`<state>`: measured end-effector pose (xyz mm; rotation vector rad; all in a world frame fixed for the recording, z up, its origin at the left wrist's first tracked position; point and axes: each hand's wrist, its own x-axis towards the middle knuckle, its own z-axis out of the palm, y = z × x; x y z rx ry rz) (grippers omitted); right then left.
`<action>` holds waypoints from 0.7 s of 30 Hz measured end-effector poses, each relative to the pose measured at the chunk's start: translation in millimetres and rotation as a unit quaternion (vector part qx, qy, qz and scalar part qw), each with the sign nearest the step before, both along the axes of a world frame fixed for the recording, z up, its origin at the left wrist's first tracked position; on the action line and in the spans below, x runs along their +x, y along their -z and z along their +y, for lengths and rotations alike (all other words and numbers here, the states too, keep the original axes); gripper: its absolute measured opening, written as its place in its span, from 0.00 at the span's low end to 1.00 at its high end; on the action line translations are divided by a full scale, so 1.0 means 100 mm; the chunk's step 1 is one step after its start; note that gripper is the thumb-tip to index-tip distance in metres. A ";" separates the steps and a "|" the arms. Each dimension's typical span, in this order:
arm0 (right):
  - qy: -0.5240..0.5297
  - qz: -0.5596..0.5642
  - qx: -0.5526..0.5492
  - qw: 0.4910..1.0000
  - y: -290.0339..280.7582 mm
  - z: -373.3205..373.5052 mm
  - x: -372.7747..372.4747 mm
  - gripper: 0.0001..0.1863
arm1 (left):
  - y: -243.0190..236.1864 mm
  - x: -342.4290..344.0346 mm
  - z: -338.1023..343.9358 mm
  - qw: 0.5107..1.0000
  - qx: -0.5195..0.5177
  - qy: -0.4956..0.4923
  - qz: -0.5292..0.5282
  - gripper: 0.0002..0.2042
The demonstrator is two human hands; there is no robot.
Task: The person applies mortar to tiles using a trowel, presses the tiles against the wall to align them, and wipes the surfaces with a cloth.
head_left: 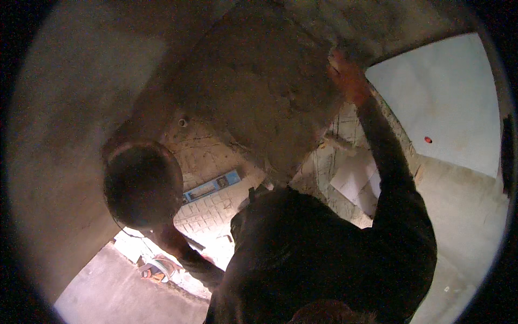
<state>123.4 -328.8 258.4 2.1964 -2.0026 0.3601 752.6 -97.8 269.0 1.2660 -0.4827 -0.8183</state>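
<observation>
My left arm reaches down and to the left. The left hand (164, 237) is at the lower edge of a dark round bucket (143, 183) with a thin wire handle and appears closed on it. Much of this hand is in shadow. My right arm stretches up and to the right. There the right hand (348, 78) lies against the edge of a large, dark grey-brown surface (259, 92) that looks smeared with mortar. Its fingers look bent, but anything held in them is too dark to make out.
Below the dark surface lies a blue spirit level (213, 186) on rough, grooved ground. A short round pipe end (183, 122) shows nearby. A large white panel (442, 97) stands at the right, with pale sheets (356, 178) near my right arm. An orange-and-white object (159, 268) lies lower left.
</observation>
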 end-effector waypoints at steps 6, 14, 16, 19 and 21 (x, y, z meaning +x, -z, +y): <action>0.203 -0.544 0.186 0.793 -0.74 0.00 0.23 0.25 | 0.49 0.06 0.02 0.939 0.235 0.011 -0.249 0.38; 0.303 -0.552 0.411 0.659 -0.89 -0.21 -0.08 0.29 | 1.17 0.19 -0.16 0.781 0.299 0.073 -0.543 0.25; 0.327 -0.528 0.407 0.670 -0.81 -0.27 -0.08 0.26 | 1.22 0.25 -0.21 0.669 0.357 0.129 -0.639 0.22; 0.449 -0.409 0.344 0.716 -0.95 -0.52 0.77 0.22 | 1.39 0.39 -0.16 0.513 0.417 0.191 -0.725 0.21; 0.436 -0.379 0.385 0.720 -0.94 -0.65 1.06 0.22 | 1.48 0.42 -0.11 0.441 0.477 0.243 -0.720 0.32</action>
